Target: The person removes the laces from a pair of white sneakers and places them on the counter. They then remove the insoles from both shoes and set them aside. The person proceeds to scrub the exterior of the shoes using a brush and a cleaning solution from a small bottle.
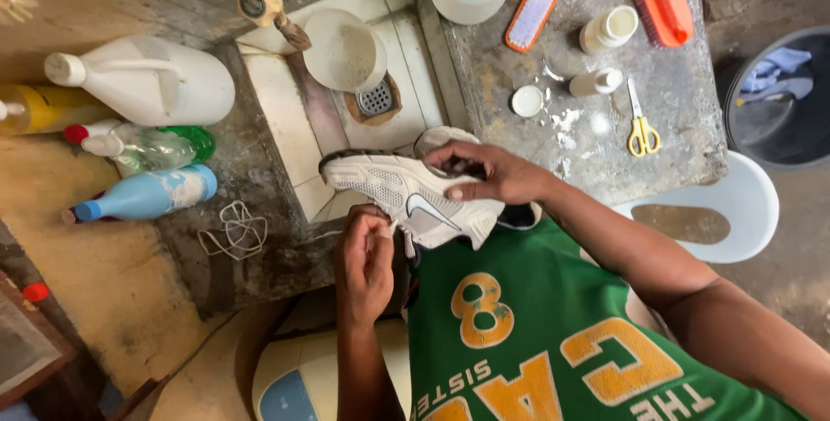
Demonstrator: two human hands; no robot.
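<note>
A white mesh sneaker (413,200) with a dark sole edge is held over the tiled sink (294,118), toe toward the left. My right hand (491,172) grips its upper near the collar. My left hand (365,258) is below the shoe, fingers pinched at its underside by the laces; what it pinches is hidden. A second white shoe (439,137) peeks out behind the held one.
On the concrete counter (674,118) lie yellow scissors (641,131), an orange brush (664,8), a scrub pad (531,15), small white bottles (609,30) and a lid (526,101). Left of the sink stand a white jug (147,79), bottles (147,196) and loose laces (235,231). A white bowl (344,51) sits in the sink.
</note>
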